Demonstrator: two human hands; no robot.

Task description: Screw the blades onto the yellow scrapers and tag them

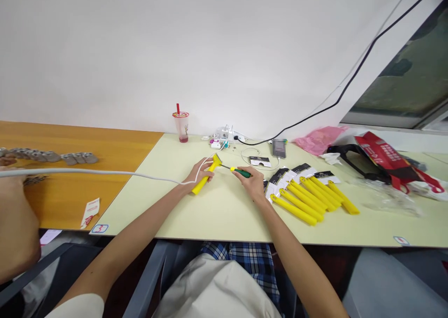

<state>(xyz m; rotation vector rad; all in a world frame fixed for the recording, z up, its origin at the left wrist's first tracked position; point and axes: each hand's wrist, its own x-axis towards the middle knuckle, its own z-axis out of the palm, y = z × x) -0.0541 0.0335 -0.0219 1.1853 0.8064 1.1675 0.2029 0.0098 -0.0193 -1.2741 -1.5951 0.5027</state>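
My left hand (200, 172) is closed around a yellow-handled scraper (202, 183), its wider head tilted up and away from me. In my right hand (255, 183) is a screwdriver (242, 172) with a green and yellow handle. The screwdriver's thin shaft points left, and its tip meets or nearly meets the scraper head; I cannot tell which. Just right of my right hand lie several yellow handles (301, 201) in a fanned row, with black and white cards (280, 178) at their far ends. A white cable passes over my left wrist.
A plastic cup (181, 127) with a red straw stands by the wall. Beside it are a power strip (226, 134) and a phone (279, 148) on a cable. Pink plastic (320, 140) and a red bag (388, 162) lie right. Another person's arm (16, 220) reaches in left.
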